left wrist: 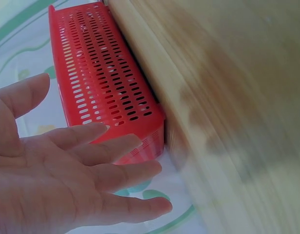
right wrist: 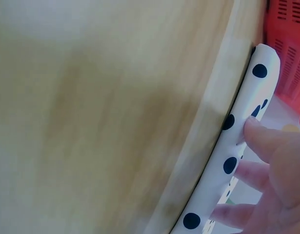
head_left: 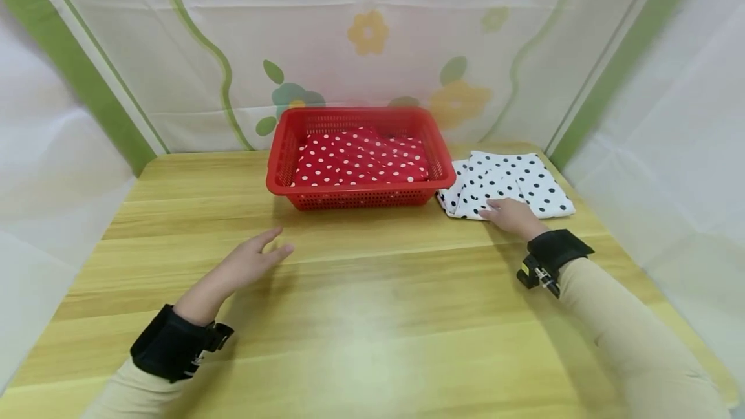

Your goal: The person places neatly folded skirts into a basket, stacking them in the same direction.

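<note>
A folded white cloth with black dots (head_left: pixel 538 183) lies flat on the table at the right. My right hand (head_left: pixel 512 217) rests on its front edge. In the right wrist view the thumb (right wrist: pixel 259 139) touches the edge of the cloth (right wrist: pixel 228 165), and the other fingers reach over its top, their tips partly out of sight. My left hand (head_left: pixel 250 264) is over the table, in front of the basket and left of it, holding nothing. Its fingers (left wrist: pixel 125 175) are spread and nearly straight in the left wrist view, apart from the basket.
A red plastic basket (head_left: pixel 361 198) with slotted sides stands at the back of the wooden table (head_left: pixel 372 315). Red cloth with white dots (head_left: pixel 361 159) lies inside it. Behind the table hangs a flowered curtain (head_left: pixel 407 50), with pale sheets at both sides.
</note>
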`<action>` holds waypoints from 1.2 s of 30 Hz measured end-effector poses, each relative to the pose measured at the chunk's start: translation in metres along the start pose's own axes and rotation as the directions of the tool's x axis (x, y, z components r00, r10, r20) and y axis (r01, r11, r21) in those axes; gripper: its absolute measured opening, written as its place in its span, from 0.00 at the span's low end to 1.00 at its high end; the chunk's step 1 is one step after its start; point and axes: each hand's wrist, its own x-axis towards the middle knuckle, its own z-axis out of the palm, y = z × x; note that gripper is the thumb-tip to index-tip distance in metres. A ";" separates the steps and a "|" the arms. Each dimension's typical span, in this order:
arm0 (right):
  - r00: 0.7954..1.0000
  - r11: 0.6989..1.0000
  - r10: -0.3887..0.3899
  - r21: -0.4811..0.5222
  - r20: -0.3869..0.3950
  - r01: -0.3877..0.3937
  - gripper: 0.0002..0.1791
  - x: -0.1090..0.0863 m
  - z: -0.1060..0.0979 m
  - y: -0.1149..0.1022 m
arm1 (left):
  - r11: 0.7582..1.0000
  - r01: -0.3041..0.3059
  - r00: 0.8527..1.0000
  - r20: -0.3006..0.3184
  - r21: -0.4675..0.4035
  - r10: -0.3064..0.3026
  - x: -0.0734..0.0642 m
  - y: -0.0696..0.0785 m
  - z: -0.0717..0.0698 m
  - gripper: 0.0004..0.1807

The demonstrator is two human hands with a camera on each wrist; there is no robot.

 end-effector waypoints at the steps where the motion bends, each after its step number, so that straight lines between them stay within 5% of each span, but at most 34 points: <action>1: 1.000 1.000 0.007 0.004 0.005 -0.007 0.32 -0.002 0.000 -0.001 | 1.000 -0.001 1.000 0.000 0.004 0.001 0.000 0.000 0.000 0.39; 13: 0.994 0.994 0.105 -0.037 0.029 -0.104 0.36 -0.021 0.008 -0.003 | 1.000 0.001 1.000 0.019 -0.001 -0.001 -0.002 -0.001 -0.002 0.41; 25: 0.997 0.997 0.071 -0.035 0.040 -0.069 0.36 -0.049 0.014 -0.009 | 0.999 -0.021 0.999 0.028 0.025 0.021 -0.004 0.001 -0.005 0.40; 36: 0.987 0.987 0.156 -0.056 0.045 -0.153 0.38 -0.069 0.019 -0.016 | 0.999 -0.022 0.999 0.045 0.031 0.021 -0.006 0.003 -0.005 0.40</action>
